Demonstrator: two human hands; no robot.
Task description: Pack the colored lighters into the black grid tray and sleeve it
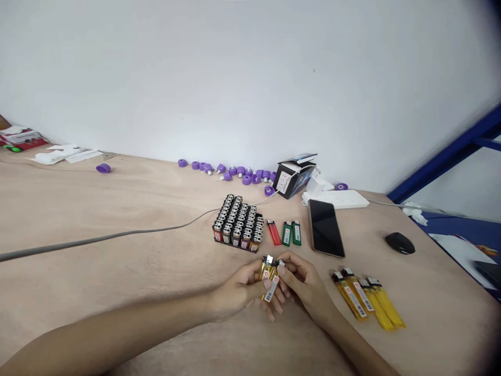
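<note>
Both hands meet over the near middle of the table around yellow lighters (pixel 272 284) with white labels and metal tops. My left hand (pixel 246 284) is closed on them, its thumb lying across the front. My right hand (pixel 301 279) pinches the upper part of the right-hand lighter; its fingers partly hide it. Just beyond stands a black tray of lighters (pixel 238 224), packed in rows with metal tops up. To its right lie a red lighter (pixel 274 233) and two green lighters (pixel 291 233). Several yellow lighters (pixel 368 298) lie side by side near my right forearm.
A phone (pixel 327 228), a black mouse (pixel 400 243) and a white power strip (pixel 340 199) are on the right. Purple caps (pixel 241 172) line the wall beside a black box (pixel 294 178). A grey cable (pixel 117 239) crosses the left side; papers (pixel 66 154) lie far left.
</note>
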